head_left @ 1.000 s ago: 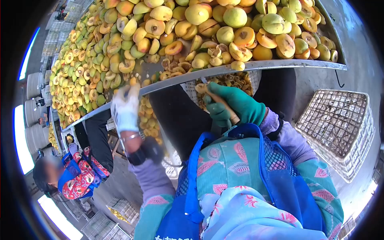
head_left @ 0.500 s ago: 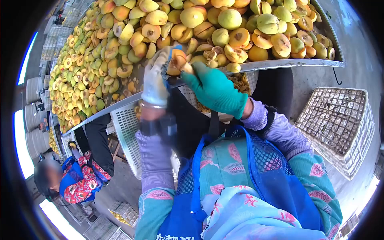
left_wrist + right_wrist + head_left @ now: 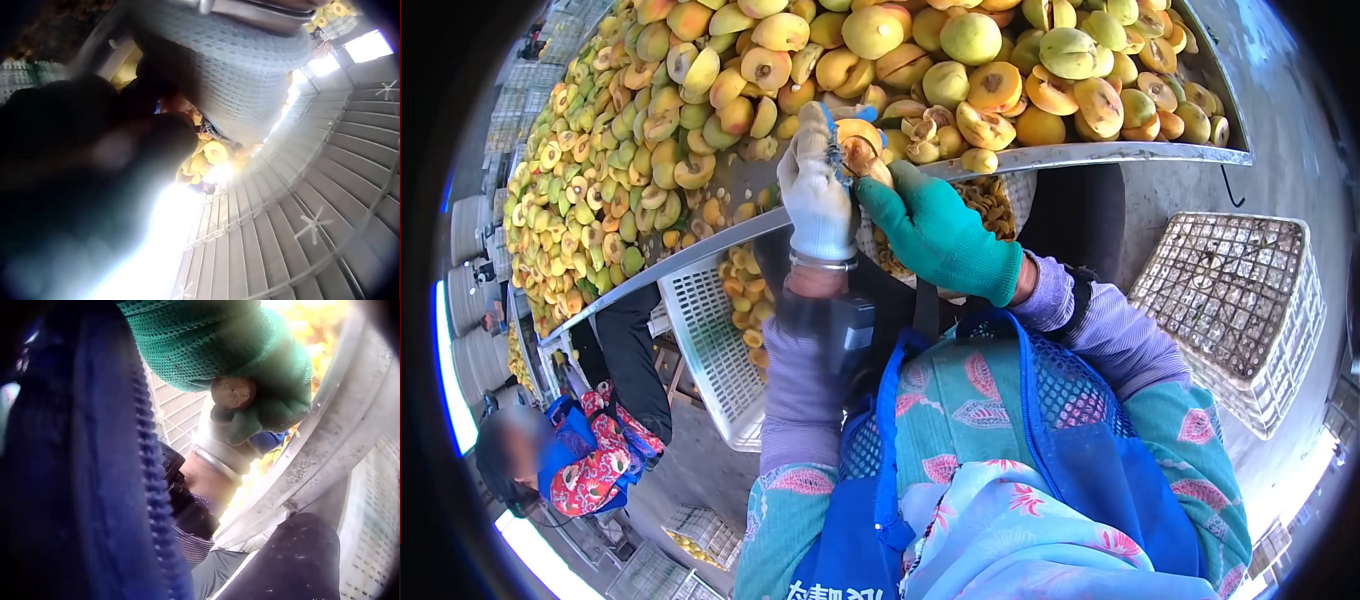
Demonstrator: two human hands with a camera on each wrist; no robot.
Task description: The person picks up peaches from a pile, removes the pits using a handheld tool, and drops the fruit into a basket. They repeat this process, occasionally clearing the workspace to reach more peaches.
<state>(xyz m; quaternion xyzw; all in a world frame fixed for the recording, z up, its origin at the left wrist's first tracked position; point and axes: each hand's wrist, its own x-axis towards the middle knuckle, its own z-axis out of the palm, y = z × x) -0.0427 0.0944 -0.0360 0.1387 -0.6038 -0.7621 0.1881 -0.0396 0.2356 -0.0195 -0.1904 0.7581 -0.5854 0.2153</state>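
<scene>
My left hand, in a white glove with blue fingertips, holds a peach half just over the tray's near rim, cut face toward my right hand. My right hand, in a green glove, grips a wooden-handled tool against that cut face; the working tip is hidden. In the right wrist view, the round butt of the wooden handle pokes out of the green fist. The left wrist view is mostly dark and blurred, with the knitted cuff across it.
A metal-rimmed tray heaped with cut peaches spans the front. Beneath its edge stand a white crate with peach halves and a container of brown scraps. A dirty white crate stands right; another person sits left.
My left hand has come from the rim at the left, bringing a peach half to the tool. My right hand has risen leftward from near my lap, keeping its grip on the handle.
</scene>
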